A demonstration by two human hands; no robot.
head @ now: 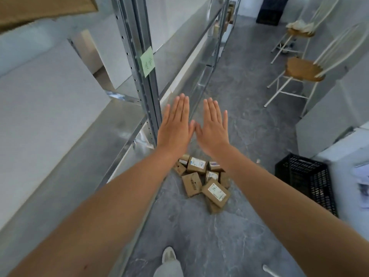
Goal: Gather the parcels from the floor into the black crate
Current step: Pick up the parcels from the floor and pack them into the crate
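Several small brown cardboard parcels lie in a loose pile on the grey floor, some with white labels. To their right an empty black lattice crate stands on the floor. Both my arms are stretched out in front of me, high above the pile. My left hand and my right hand are flat with straight fingers, backs toward me, thumbs almost touching. Neither hand holds anything.
A metal shelving rack with a green sticky note runs along the left. Two white-and-wood chairs stand at the right by a white wall. Another dark crate sits far back. My shoe is below.
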